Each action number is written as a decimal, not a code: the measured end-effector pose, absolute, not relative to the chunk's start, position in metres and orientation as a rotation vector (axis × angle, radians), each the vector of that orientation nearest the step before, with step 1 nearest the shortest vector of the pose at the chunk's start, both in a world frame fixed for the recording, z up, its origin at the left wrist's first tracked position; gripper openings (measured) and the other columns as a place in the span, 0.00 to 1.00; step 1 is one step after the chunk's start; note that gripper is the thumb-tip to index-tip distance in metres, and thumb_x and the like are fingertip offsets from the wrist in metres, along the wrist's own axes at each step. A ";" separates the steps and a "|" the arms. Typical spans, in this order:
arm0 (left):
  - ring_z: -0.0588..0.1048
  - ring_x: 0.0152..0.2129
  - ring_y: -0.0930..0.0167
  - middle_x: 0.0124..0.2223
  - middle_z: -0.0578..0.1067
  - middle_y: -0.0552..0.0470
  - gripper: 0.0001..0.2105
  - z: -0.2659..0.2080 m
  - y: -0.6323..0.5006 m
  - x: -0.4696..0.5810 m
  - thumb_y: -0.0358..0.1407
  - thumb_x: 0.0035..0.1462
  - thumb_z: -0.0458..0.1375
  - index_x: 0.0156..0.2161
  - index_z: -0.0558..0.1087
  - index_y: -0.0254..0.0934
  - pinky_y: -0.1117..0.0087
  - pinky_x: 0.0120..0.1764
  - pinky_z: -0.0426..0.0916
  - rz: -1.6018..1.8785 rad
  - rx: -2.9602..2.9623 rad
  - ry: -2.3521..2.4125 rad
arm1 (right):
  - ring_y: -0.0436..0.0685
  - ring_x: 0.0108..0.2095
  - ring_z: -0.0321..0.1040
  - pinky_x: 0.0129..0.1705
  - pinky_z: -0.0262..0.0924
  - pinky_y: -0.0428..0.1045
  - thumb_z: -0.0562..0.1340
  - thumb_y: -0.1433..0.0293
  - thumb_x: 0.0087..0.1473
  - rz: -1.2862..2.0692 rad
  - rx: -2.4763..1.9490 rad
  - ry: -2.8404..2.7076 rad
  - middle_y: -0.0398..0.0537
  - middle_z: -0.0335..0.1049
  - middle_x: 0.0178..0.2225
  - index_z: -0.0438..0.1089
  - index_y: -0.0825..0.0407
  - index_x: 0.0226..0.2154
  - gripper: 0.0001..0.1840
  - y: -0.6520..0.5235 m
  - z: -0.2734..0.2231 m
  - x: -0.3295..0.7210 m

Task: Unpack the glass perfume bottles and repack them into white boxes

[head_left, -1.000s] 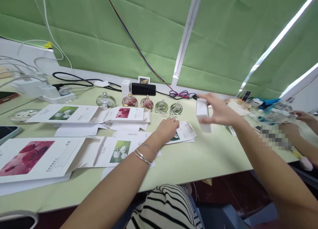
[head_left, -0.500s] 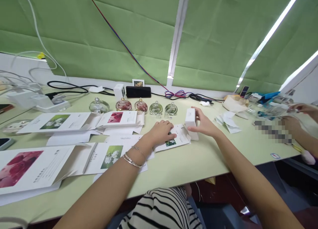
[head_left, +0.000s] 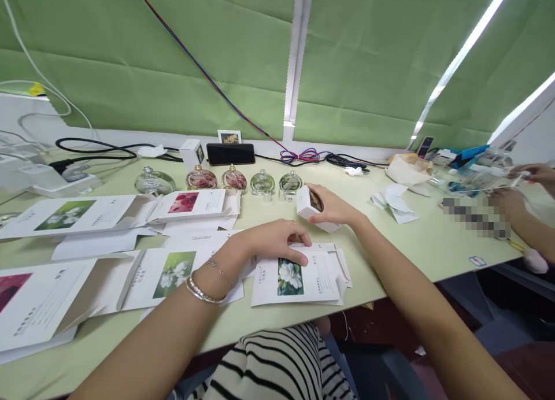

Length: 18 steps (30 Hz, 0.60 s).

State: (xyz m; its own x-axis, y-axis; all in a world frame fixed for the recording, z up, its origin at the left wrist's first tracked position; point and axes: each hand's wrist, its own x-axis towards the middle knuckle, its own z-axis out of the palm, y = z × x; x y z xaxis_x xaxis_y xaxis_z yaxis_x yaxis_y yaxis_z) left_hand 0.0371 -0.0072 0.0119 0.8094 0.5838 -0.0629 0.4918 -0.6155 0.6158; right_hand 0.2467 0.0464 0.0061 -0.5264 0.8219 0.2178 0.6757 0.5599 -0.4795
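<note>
My right hand (head_left: pixel 333 206) grips a small white box (head_left: pixel 319 219) with a picture on its side, tilted just above the table. My left hand (head_left: pixel 281 241) has its thumb and curled fingers apart, with nothing held. It is over a flattened white carton (head_left: pixel 314 276) printed with a white flower, the thumb on or close to it. Behind the hands stands a row of round glass perfume bottles, among them a green one (head_left: pixel 262 183), a darker green one (head_left: pixel 290 183) and a pink one (head_left: pixel 235 179).
More flat cartons (head_left: pixel 191 203) cover the left side. A phone (head_left: pixel 230 154) and a small upright box (head_left: pixel 193 152) stand at the back near cables (head_left: pixel 347 160). Crumpled paper (head_left: pixel 396 203) lies on the right. Another person's hands (head_left: pixel 509 206) are at the far right.
The small box has moved left and tilted in my right hand. The flower carton has come nearer the front edge and turned. My left hand has lifted and its fingers have curled.
</note>
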 end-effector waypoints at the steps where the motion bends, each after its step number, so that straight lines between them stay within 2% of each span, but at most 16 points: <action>1: 0.71 0.30 0.71 0.36 0.74 0.53 0.16 0.012 -0.007 0.037 0.44 0.47 0.62 0.42 0.74 0.41 0.71 0.32 0.63 0.193 2.331 0.794 | 0.69 0.57 0.53 0.58 0.48 0.63 0.67 0.61 0.35 0.475 -1.203 -2.379 0.60 0.56 0.57 0.50 0.56 0.60 0.50 0.047 0.003 0.246; 4: 0.70 0.27 0.72 0.31 0.74 0.53 0.13 0.014 -0.002 0.033 0.47 0.51 0.59 0.34 0.75 0.39 0.71 0.30 0.63 0.312 2.279 0.854 | 0.70 0.56 0.54 0.57 0.48 0.66 0.67 0.60 0.34 0.458 -1.163 -2.421 0.60 0.57 0.56 0.52 0.55 0.60 0.50 0.047 -0.003 0.242; 6: 0.71 0.27 0.71 0.30 0.74 0.53 0.14 0.014 0.003 0.030 0.46 0.54 0.56 0.30 0.72 0.37 0.69 0.32 0.65 0.546 2.279 0.979 | 0.71 0.55 0.55 0.56 0.49 0.67 0.68 0.60 0.33 0.476 -1.132 -2.425 0.60 0.58 0.56 0.53 0.54 0.59 0.50 0.047 -0.005 0.241; 7: 0.71 0.30 0.70 0.32 0.74 0.51 0.13 0.014 0.005 0.028 0.46 0.54 0.55 0.32 0.72 0.37 0.68 0.34 0.66 0.682 2.283 1.050 | 0.70 0.55 0.55 0.56 0.50 0.66 0.68 0.60 0.33 0.499 -1.114 -2.419 0.59 0.58 0.56 0.53 0.54 0.59 0.50 0.046 -0.004 0.240; 9: 0.71 0.40 0.66 0.44 0.73 0.47 0.16 0.011 0.010 0.026 0.45 0.52 0.58 0.42 0.69 0.37 0.65 0.39 0.67 0.861 2.289 1.151 | 0.69 0.56 0.55 0.57 0.50 0.65 0.69 0.60 0.34 0.550 -1.082 -2.409 0.59 0.57 0.56 0.53 0.53 0.59 0.50 0.043 -0.003 0.240; 12: 0.64 0.54 0.60 0.60 0.62 0.42 0.35 0.004 0.013 0.025 0.46 0.47 0.62 0.58 0.57 0.38 0.61 0.47 0.66 0.815 2.317 1.164 | 0.68 0.56 0.55 0.57 0.50 0.64 0.69 0.60 0.35 0.588 -1.039 -2.430 0.59 0.57 0.57 0.52 0.54 0.60 0.50 0.039 -0.001 0.238; 14: 0.62 0.56 0.59 0.61 0.59 0.41 0.39 0.002 0.012 0.027 0.45 0.46 0.62 0.61 0.52 0.38 0.60 0.51 0.63 0.752 2.348 1.155 | 0.67 0.55 0.55 0.57 0.51 0.63 0.69 0.59 0.35 0.573 -1.021 -2.456 0.59 0.58 0.56 0.53 0.55 0.59 0.50 0.038 0.000 0.237; 18: 0.63 0.54 0.57 0.56 0.63 0.39 0.40 0.003 0.007 0.032 0.47 0.44 0.62 0.60 0.54 0.36 0.57 0.53 0.62 0.637 2.409 1.231 | 0.68 0.54 0.57 0.55 0.52 0.65 0.69 0.59 0.35 0.563 -0.999 -2.521 0.56 0.60 0.55 0.54 0.51 0.59 0.49 0.037 0.000 0.236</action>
State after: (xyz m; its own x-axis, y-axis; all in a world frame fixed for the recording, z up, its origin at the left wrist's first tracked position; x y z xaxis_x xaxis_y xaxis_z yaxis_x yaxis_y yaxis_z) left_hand 0.0316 0.0066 0.0034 0.5187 0.8243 0.2271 0.6619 -0.5552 0.5036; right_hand 0.2358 0.0372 0.0004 -0.6803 0.7081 0.1894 0.5604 0.6690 -0.4883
